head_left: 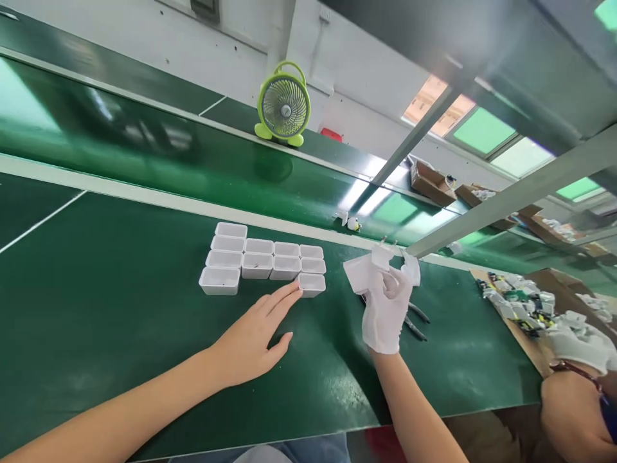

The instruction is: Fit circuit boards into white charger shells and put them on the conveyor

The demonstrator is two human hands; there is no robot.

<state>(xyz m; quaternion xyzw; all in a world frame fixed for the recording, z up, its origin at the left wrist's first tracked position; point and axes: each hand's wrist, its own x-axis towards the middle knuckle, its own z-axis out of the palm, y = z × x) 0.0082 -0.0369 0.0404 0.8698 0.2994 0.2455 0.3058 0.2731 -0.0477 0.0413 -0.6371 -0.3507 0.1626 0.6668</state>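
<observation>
Touching a box, the left hand lies spread; the right hand apparently grips white plastic.

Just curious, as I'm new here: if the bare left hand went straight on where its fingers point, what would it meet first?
The left hand would probably meet the lower-right white box, which it seems to be touching, though depth is unclear.

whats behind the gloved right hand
Two dark tool handles stick out beyond the right hand, with the green tabletop around them; the tool's middle is covered by the glove, so its full shape cannot be seen.
</observation>
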